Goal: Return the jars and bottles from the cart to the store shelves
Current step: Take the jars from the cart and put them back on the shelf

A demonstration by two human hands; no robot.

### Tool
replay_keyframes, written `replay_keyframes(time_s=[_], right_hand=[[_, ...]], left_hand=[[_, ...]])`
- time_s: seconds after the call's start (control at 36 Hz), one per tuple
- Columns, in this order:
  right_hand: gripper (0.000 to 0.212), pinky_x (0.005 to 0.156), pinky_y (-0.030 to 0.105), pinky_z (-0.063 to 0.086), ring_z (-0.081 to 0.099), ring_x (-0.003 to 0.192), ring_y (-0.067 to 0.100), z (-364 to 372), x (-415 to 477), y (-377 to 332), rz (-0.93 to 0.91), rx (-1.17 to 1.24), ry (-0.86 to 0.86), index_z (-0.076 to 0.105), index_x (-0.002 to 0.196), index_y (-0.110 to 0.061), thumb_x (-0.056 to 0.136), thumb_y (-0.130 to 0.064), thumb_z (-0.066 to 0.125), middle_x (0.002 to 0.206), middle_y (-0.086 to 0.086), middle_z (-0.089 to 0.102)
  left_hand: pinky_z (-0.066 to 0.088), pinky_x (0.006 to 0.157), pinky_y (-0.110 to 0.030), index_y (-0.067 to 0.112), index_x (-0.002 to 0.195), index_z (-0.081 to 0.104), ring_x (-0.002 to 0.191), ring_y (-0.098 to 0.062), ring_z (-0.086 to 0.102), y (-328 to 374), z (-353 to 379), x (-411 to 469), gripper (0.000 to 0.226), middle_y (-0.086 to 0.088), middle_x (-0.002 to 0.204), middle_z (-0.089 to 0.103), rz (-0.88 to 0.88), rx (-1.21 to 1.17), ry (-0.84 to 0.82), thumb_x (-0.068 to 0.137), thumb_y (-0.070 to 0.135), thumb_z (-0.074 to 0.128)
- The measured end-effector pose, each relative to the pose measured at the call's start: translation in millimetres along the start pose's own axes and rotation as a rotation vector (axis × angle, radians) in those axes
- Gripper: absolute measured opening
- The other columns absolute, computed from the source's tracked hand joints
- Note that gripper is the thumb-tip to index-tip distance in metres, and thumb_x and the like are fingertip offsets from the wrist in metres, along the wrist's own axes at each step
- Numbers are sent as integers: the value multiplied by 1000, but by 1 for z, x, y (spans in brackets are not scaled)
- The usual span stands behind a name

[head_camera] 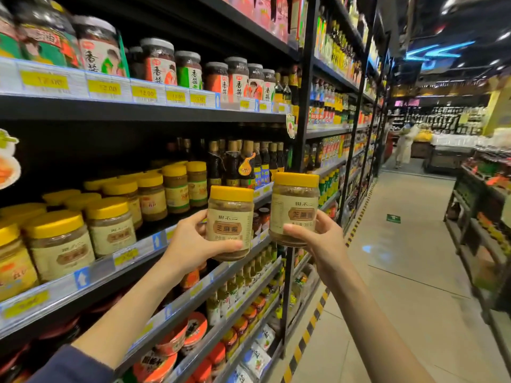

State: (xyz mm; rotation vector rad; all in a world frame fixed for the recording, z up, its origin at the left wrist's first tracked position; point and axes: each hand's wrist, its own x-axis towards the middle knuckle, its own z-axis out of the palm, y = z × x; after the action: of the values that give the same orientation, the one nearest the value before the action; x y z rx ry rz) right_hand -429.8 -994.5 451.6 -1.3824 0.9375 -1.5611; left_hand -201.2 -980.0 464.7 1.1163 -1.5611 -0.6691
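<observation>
Both of my hands are raised in front of the store shelves, each with a jar. My left hand [193, 240] grips a yellow-lidded jar of tan paste [231, 217] upright, its cream label facing me. My right hand [318, 239] grips a second, identical jar [294, 205] slightly higher and to the right. Both jars hang in the air just in front of the middle shelf [83, 288]. On that shelf stand several matching yellow-lidded jars [107, 222]. The cart is out of view.
Dark sauce bottles [243, 161] stand further along the same shelf. Dark-lidded jars [157, 62] fill the shelf above, red-lidded tubs [179, 338] the ones below. The aisle floor [401, 272] runs ahead on the right, with another rack [481, 217] at its far side and a person [405, 145] far off.
</observation>
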Motion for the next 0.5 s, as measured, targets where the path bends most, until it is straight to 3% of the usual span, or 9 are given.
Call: replay_keyframes(time_s=[0.11,0.19,0.28,0.42,0.5], right_hand=[[45,87,39,55,69,99,21,-6,35,13,27,26,-57,64,106,-17,65,-13,83,104,4,73],[58,89,42,54,68,100,23,-10,65,24,39,32,-104,64,107,-16,54,-22,87,106,5,72],[52,87,39,55,68,100,22,-11,93,30,42,48,-169,62,110,-13,63,-11,84,105,5,72],[46,86,39,55,69,98,22,-7,130,39,54,79,-275,61,107,-14,66,-6,80,104,6,71],[59,87,40,54,68,99,23,2,147,45,79,113,-340,60,111,-11,57,-15,84,107,8,71]], left_hand=[[48,61,-4,29,101,61,79,14,64,-9,11,16,54,22,81,69,-14,10,55,56,13,87],[48,61,-3,29,99,61,80,14,64,-14,18,29,53,25,78,70,-29,16,117,56,12,87],[48,62,-3,32,96,61,82,14,63,-18,24,41,52,34,78,68,-47,33,187,55,15,87],[49,63,-5,34,95,62,81,13,64,-23,30,52,52,28,78,69,-88,53,328,53,18,88],[49,62,-5,32,98,62,82,12,64,-26,30,51,54,23,83,70,-127,56,396,52,21,88]])
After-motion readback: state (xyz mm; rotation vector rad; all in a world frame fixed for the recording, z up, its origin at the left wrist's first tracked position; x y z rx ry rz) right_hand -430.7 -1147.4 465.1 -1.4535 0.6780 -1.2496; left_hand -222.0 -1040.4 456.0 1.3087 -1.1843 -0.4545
